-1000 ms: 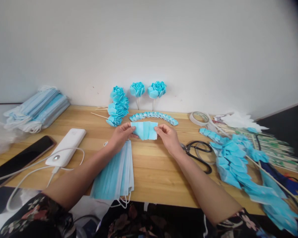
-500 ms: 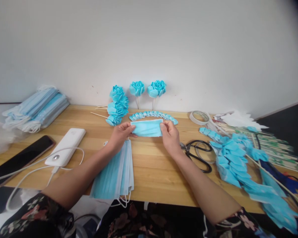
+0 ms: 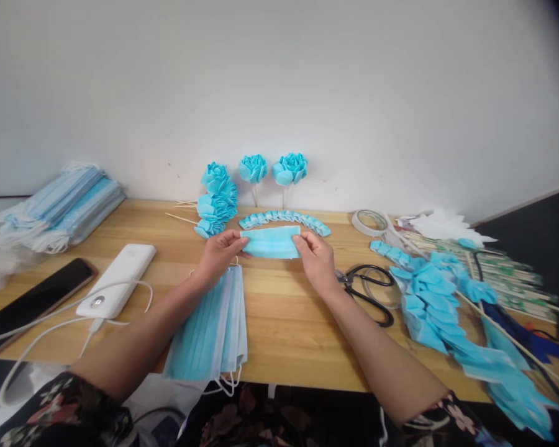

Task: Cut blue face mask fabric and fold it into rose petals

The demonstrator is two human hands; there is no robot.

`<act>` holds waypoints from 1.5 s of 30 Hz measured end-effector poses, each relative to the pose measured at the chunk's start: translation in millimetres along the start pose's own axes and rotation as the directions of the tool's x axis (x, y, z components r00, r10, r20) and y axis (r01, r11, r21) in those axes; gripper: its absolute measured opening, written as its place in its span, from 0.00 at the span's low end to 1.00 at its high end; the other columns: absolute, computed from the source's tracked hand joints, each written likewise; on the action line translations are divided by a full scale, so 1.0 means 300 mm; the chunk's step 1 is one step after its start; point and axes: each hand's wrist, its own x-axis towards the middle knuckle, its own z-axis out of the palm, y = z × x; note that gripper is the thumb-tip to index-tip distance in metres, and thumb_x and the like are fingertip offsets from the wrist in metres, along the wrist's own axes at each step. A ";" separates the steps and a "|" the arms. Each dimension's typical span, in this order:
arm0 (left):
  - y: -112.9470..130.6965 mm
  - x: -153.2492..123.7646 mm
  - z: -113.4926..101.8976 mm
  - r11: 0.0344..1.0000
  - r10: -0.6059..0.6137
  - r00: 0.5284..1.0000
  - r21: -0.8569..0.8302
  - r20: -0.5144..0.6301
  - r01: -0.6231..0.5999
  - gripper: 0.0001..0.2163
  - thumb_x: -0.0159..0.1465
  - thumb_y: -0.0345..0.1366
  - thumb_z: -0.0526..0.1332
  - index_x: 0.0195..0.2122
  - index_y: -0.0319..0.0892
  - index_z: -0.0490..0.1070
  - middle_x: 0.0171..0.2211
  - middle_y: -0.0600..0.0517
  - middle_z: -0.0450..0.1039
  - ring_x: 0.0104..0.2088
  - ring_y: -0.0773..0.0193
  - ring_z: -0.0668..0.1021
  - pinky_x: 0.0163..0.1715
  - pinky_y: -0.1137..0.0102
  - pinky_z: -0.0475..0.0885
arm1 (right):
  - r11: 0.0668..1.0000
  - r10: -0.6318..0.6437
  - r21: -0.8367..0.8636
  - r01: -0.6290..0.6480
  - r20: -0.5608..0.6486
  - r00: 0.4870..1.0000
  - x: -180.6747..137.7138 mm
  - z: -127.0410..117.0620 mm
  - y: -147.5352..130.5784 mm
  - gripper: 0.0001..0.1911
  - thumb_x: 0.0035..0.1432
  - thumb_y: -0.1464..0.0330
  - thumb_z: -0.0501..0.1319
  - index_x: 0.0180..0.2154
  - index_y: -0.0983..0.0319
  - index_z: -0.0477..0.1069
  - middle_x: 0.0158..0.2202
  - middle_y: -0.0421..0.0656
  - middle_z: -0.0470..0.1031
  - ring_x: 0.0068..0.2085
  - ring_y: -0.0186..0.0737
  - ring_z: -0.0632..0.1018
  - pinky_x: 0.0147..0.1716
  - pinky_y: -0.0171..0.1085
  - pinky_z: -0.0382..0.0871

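A blue piece of face-mask fabric (image 3: pixel 271 241) is stretched flat between my two hands just above the wooden table (image 3: pixel 284 316). My left hand (image 3: pixel 218 253) pinches its left end and my right hand (image 3: pixel 315 256) pinches its right end. Under my left forearm lies a small pile of blue face masks (image 3: pixel 212 329) at the table's near edge. Just behind the held piece a curved row of folded blue petals (image 3: pixel 284 218) lies on the table. Several blue fabric roses on sticks (image 3: pixel 254 171) lean on the white wall.
Black scissors (image 3: pixel 370 288) and a tape roll (image 3: pixel 371 221) lie right of my right hand. Cut blue pieces (image 3: pixel 435 298) and wooden sticks (image 3: pixel 503 273) cover the right side. A white power bank (image 3: pixel 118 279) with cable, a dark phone (image 3: pixel 32 304) and a mask stack (image 3: pixel 63 205) sit left.
The blue piece was a shorter, folded shape a second ago. My hands have pulled it out into a longer flat strip and lowered it slightly. The view has shifted a little.
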 end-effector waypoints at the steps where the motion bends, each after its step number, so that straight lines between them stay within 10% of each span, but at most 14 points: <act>1: -0.001 0.001 0.000 1.000 0.003 1.000 -0.006 -0.007 -0.003 0.17 0.48 0.48 0.72 0.26 0.40 0.72 0.24 0.56 0.72 0.24 0.68 0.76 0.28 0.72 0.75 | 1.000 0.000 -0.021 0.000 -0.003 1.000 -0.001 0.001 -0.001 0.14 0.60 0.58 0.58 0.27 0.60 0.69 0.22 0.36 0.62 0.26 0.35 0.62 0.27 0.35 0.56; 20: 0.009 0.010 -0.005 1.000 -0.025 0.999 -0.009 -0.033 0.024 0.19 0.49 0.49 0.70 0.29 0.39 0.69 0.24 0.57 0.72 0.23 0.68 0.77 0.27 0.72 0.74 | 0.963 0.130 0.261 -0.073 -0.208 0.969 0.047 -0.048 0.010 0.17 0.55 0.54 0.63 0.27 0.61 0.67 0.23 0.35 0.61 0.26 0.32 0.62 0.26 0.33 0.57; 27: 0.000 -0.036 0.010 0.952 0.054 0.962 0.277 0.266 -0.130 0.15 0.59 0.48 0.64 0.31 0.39 0.73 0.24 0.53 0.72 0.25 0.66 0.75 0.27 0.72 0.70 | 0.905 0.199 0.416 -0.093 -0.219 0.955 0.069 -0.054 0.020 0.14 0.52 0.57 0.67 0.29 0.60 0.70 0.26 0.35 0.68 0.28 0.32 0.68 0.27 0.32 0.66; 33: 0.057 -0.071 0.032 0.825 0.217 0.857 0.381 0.468 -0.417 0.12 0.62 0.42 0.63 0.43 0.41 0.78 0.44 0.45 0.79 0.48 0.56 0.77 0.49 0.63 0.69 | 0.834 0.264 0.529 -0.155 -0.137 0.955 0.050 -0.027 -0.010 0.13 0.48 0.59 0.70 0.30 0.60 0.72 0.26 0.35 0.70 0.29 0.32 0.69 0.25 0.30 0.68; 40: 0.037 -0.048 0.021 0.962 0.044 0.955 0.247 0.293 -0.120 0.17 0.62 0.47 0.62 0.44 0.40 0.78 0.48 0.46 0.78 0.52 0.49 0.75 0.55 0.58 0.67 | 0.810 0.250 0.536 -0.239 0.054 0.967 -0.027 0.049 -0.076 0.14 0.49 0.61 0.69 0.36 0.60 0.73 0.33 0.39 0.76 0.31 0.35 0.73 0.25 0.33 0.69; 45: 0.007 -0.028 0.030 0.918 -0.056 0.986 -0.380 0.159 0.114 0.16 0.64 0.43 0.60 0.48 0.38 0.74 0.46 0.44 0.78 0.50 0.53 0.77 0.53 0.59 0.70 | 0.857 0.209 0.423 -0.295 0.239 0.948 -0.061 0.066 -0.086 0.18 0.51 0.58 0.68 0.42 0.59 0.73 0.29 0.39 0.77 0.27 0.36 0.75 0.28 0.36 0.72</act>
